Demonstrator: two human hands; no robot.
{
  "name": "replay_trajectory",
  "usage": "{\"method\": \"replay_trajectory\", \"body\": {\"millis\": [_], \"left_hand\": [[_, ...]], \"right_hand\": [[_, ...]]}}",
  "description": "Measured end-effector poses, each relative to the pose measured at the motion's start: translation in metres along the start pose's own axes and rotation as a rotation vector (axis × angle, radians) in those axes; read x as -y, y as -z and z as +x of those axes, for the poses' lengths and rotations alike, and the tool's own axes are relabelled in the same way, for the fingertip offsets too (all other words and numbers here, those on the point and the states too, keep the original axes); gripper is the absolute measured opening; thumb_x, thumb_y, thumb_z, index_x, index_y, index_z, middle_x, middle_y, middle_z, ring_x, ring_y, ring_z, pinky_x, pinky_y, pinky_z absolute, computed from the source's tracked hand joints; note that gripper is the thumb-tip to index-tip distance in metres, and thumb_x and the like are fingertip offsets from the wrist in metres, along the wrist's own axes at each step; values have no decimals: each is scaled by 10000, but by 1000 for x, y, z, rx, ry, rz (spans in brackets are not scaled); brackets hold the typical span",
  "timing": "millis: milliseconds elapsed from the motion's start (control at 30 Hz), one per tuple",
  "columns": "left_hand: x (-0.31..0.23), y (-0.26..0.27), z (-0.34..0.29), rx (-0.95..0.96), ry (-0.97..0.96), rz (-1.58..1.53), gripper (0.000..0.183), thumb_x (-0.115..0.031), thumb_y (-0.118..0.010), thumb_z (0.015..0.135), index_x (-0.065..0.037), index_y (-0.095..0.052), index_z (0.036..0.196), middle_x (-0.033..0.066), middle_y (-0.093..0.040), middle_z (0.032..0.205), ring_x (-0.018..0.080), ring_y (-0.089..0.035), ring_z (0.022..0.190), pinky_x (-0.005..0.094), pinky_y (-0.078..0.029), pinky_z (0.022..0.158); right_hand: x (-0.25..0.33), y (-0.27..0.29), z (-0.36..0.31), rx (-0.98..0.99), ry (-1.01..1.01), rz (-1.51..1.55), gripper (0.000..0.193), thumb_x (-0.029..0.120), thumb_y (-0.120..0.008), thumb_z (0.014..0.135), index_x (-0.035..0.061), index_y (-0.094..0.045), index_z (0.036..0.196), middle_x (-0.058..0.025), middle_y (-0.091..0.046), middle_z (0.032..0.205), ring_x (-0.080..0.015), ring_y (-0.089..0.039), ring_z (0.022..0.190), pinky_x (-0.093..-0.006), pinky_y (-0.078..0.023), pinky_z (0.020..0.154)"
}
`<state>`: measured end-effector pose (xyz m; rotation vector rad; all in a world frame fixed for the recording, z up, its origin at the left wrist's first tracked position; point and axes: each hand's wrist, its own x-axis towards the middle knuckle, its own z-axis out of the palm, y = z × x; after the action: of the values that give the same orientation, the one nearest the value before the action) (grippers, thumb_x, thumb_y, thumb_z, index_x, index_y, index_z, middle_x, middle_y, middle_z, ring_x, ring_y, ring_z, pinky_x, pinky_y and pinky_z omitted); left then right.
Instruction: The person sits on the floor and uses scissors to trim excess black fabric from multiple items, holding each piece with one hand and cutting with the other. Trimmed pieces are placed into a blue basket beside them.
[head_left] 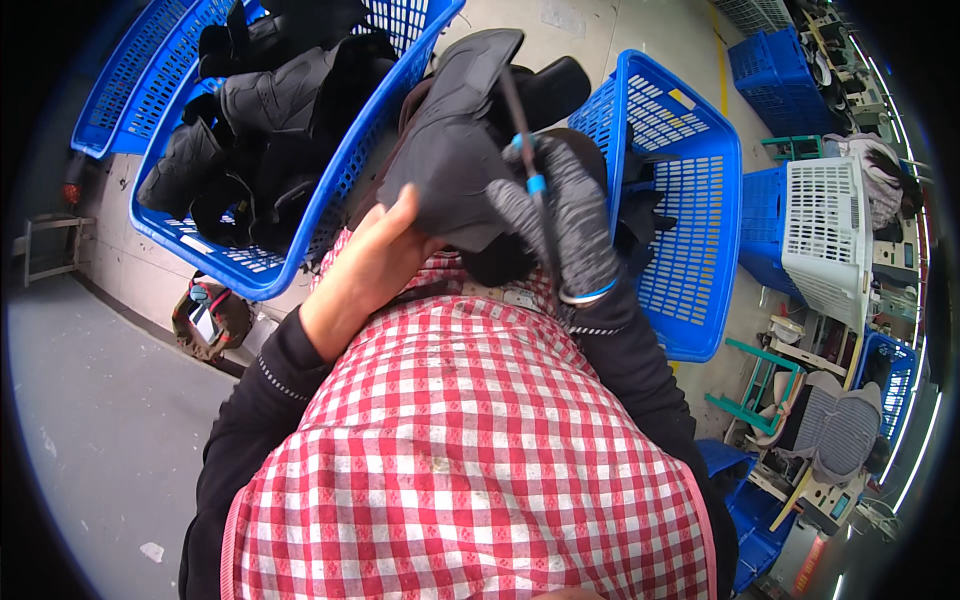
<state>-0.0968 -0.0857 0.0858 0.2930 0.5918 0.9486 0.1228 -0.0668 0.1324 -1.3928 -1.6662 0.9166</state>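
A black boot-shaped padded piece lies across my lap, its narrower end pointing away from me. My bare left hand is closed on its near left edge, thumb on top and the other fingers hidden beneath. On my right hand is a grey knit glove with a blue-edged cuff. It grips a long thin dark tool with a blue band, blurred by motion, over the right side of the piece. The tool's exact kind cannot be made out. Another black padded part shows just beyond.
To the left, a blue basket is heaped with similar black pieces. A second blue basket at the right holds a few dark pieces. A small bag sits on the floor at left. Crates and workbenches line the far right.
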Motion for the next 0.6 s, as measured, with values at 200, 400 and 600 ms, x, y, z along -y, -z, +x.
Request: {"method": "replay_trajectory", "body": {"millis": [200,400,600], "left_hand": [[-91,-73,22,98,-726,553,397,-76,-800,860,21,-678,1225,144,-745,1102,246,-743,972,359,-586,911],[-168,-69,69,112,-615,1227,580,-244,-830,872,26,-616,1339,149,-735,1135,214,-748,972,334,-602,896],[-123,-2,118,140,-97,1000,527,-241,-850,869,33,-639,1267,148,-754,1053,204,-758,895,285,-600,881]], "right_hand": [[-12,17,-20,-81,353,-111,669,28,-802,880,44,-499,1476,-126,-631,1297,-194,-675,1060,-310,-570,914],[-31,30,-50,210,-279,896,507,227,-795,920,15,-598,1336,-119,-673,1180,-176,-673,1039,-311,-576,887],[-29,33,-62,293,-483,620,546,332,-833,890,9,-636,1285,-33,-678,1091,-95,-652,925,-255,-558,843]]}}
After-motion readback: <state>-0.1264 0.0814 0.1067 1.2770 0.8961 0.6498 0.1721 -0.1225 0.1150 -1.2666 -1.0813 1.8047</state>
